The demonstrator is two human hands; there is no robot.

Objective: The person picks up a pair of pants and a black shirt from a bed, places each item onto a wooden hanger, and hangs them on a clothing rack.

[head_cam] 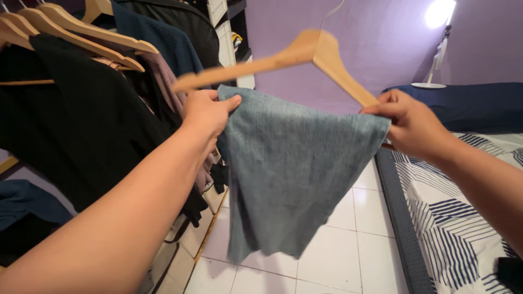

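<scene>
a blue-grey cloth (289, 174) held up over the white floor (348, 256), pinched by the left hand (207, 111), wooden hanger (305, 54) and cloth corner gripped by the right hand (411, 125), dark clothes (81, 120) hung beside

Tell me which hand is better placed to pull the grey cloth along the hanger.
Probably the left hand: it pinches the grey cloth's top corner, while the right hand grips the wooden hanger's end.
</scene>
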